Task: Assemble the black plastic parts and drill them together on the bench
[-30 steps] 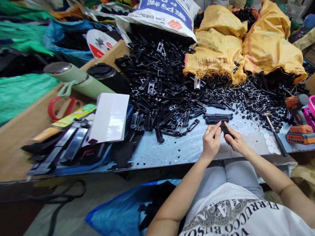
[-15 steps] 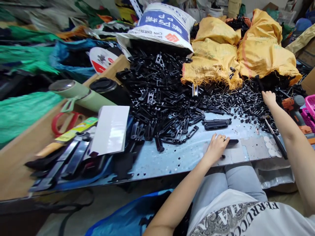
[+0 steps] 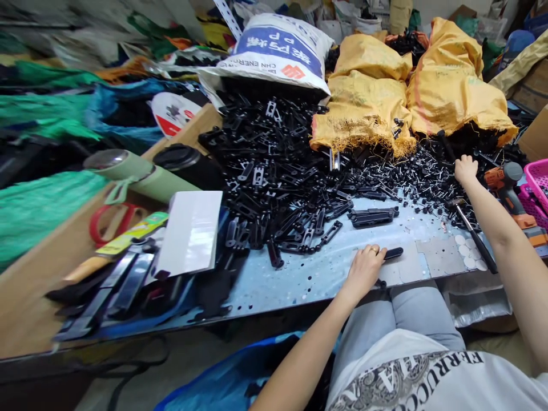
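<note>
My left hand is closed around a slim black plastic bar, whose rounded end sticks out to the right past my fingers. It rests low over the front of the blue work surface. Just under it, a small black piece lies by the table edge. My right hand reaches into the right side of a heap of black-headed screws. Its fingers are drawn together, and what they hold is hidden. Close to its fingertips, a dark rod-like piece slants up from the heap.
A large pile of black plastic parts spills from a white sack. Yellow sacks stand behind the screws. A hammer and a cordless drill lie at right. Red-handled scissors and a green bottle are at left.
My left hand has shifted slightly left and toward me with the black bar. My right hand stays at the screw heap. The whole view has moved a little.
</note>
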The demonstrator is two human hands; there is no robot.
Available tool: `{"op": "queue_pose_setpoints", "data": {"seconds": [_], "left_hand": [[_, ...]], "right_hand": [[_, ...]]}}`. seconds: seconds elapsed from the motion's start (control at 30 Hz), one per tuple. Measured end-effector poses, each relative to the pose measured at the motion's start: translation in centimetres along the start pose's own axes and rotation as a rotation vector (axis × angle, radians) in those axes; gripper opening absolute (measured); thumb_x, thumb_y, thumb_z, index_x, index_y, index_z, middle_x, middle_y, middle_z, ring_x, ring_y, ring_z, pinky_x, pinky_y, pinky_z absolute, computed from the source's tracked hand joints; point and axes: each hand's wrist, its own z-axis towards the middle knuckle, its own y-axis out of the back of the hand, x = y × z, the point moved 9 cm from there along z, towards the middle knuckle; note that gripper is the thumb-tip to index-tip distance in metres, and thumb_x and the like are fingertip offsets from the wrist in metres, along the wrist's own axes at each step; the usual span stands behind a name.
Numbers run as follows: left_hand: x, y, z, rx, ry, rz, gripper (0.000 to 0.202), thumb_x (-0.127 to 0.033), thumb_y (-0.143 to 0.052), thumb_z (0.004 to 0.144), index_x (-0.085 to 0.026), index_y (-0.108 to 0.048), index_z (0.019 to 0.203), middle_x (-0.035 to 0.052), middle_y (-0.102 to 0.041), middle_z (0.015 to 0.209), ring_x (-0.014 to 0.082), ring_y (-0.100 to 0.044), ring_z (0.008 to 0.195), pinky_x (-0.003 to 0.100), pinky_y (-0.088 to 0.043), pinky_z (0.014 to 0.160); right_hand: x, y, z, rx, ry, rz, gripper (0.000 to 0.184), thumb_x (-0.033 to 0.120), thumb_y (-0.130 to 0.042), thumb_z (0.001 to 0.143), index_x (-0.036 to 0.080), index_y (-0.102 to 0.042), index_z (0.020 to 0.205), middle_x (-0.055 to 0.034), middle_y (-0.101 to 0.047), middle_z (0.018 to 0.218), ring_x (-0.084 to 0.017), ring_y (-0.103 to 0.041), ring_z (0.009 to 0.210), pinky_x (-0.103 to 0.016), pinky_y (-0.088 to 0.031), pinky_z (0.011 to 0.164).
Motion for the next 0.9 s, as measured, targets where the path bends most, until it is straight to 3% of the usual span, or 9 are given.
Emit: {"op": "queue_pose_setpoints", "data": {"seconds": [0.1,0.2,0.3,0.4,0.5,0.57,0.63,0.73,0.9], "left_hand": [[0.6,-0.2,-0.3,0.011,0.018,-0.008,0.027,-0.015,-0.052,0.085,-0.019,-0.057,0.111,0.0088,-0.059,0.095,0.0226,-0.056,0.090,0.036,-0.046,0.075],[0.9,0.1,-0.4,-0.060,0.045,-0.140,0.031,-0.021,-0.052,0.086,-0.018,-0.054,0.117,0.0107,-0.058,0.102,0.0240,-0.056,0.097,0.038,-0.047,0.081],[0.1,1.8,0.0,-0.272,0.092,-0.387,0.046,-0.032,-0.050,0.088,-0.019,-0.041,0.132,0.0138,-0.053,0.117,0.0248,-0.051,0.111,0.040,-0.045,0.092],[-1.4,3.3,0.9,-0.460,0.123,-0.656,0.066,-0.041,-0.055,0.084,-0.022,-0.027,0.141,0.0154,-0.042,0.134,0.0242,-0.050,0.115,0.039,-0.044,0.094],[-1.2,3.3,1.4,-0.539,0.244,-0.963,0.050,-0.039,-0.047,0.089,-0.021,-0.037,0.135,0.0129,-0.056,0.116,0.0156,-0.060,0.084,0.031,-0.051,0.076],[-0.3,2.0,1.6,-0.489,0.346,-1.155,0.037,-0.035,-0.040,0.091,-0.018,-0.051,0.122,0.0069,-0.062,0.090,0.0092,-0.055,0.059,0.024,-0.049,0.059],[0.1,0.5,2.0,-0.382,0.375,-1.287,0.032,-0.033,-0.041,0.090,-0.015,-0.057,0.111,0.0029,-0.060,0.076,0.0067,-0.049,0.048,0.021,-0.044,0.049],[0.2,-0.8,2.5,-0.323,0.332,-1.267,0.026,-0.027,-0.044,0.088,-0.014,-0.060,0.102,0.0034,-0.061,0.077,0.0089,-0.054,0.055,0.023,-0.047,0.054],[0.6,0.2,0.8,-0.502,0.257,-0.841,0.021,-0.022,-0.044,0.087,-0.017,-0.061,0.098,0.0075,-0.063,0.091,0.0165,-0.060,0.085,0.033,-0.050,0.080]], "right_hand": [[0.9,0.2,0.5,0.020,0.099,0.004,0.035,0.007,-0.032,0.089,0.008,-0.057,0.113,-0.0185,-0.061,0.102,-0.027,-0.046,0.107,-0.040,-0.031,0.087],[1.9,3.4,-1.9,-0.136,0.088,0.151,0.047,0.021,-0.038,0.092,0.005,-0.036,0.136,-0.0214,-0.061,0.103,-0.028,-0.050,0.100,-0.041,-0.033,0.085],[4.9,6.2,-8.0,-0.168,0.129,0.505,0.085,0.045,-0.048,0.088,0.004,-0.002,0.146,-0.0210,-0.061,0.102,-0.027,-0.056,0.086,-0.041,-0.040,0.079],[10.0,7.4,-16.2,-0.024,0.278,0.899,0.091,0.052,-0.047,0.086,0.013,0.009,0.147,-0.0134,-0.063,0.096,-0.023,-0.057,0.073,-0.038,-0.046,0.071],[13.4,8.1,-22.6,0.052,0.430,1.067,0.082,0.049,-0.046,0.088,0.022,0.001,0.149,-0.0075,-0.063,0.089,-0.020,-0.057,0.068,-0.035,-0.050,0.066],[13.7,8.6,-24.7,-0.031,0.519,1.000,0.067,0.046,-0.046,0.089,0.026,-0.019,0.147,-0.0096,-0.061,0.098,-0.022,-0.059,0.079,-0.037,-0.050,0.073],[13.5,8.6,-25.5,-0.121,0.616,0.857,0.049,0.040,-0.044,0.091,0.025,-0.040,0.138,-0.0127,-0.057,0.110,-0.026,-0.056,0.097,-0.041,-0.048,0.084],[14.3,6.3,-26.5,-0.107,0.817,0.686,0.039,0.025,-0.036,0.093,0.023,-0.051,0.129,-0.0135,-0.054,0.121,-0.026,-0.051,0.109,-0.043,-0.044,0.092],[15.1,1.2,-28.4,-0.056,0.979,0.564,0.049,0.009,-0.032,0.090,0.023,-0.044,0.135,-0.0113,-0.046,0.134,-0.023,-0.046,0.118,-0.043,-0.042,0.097]]}}
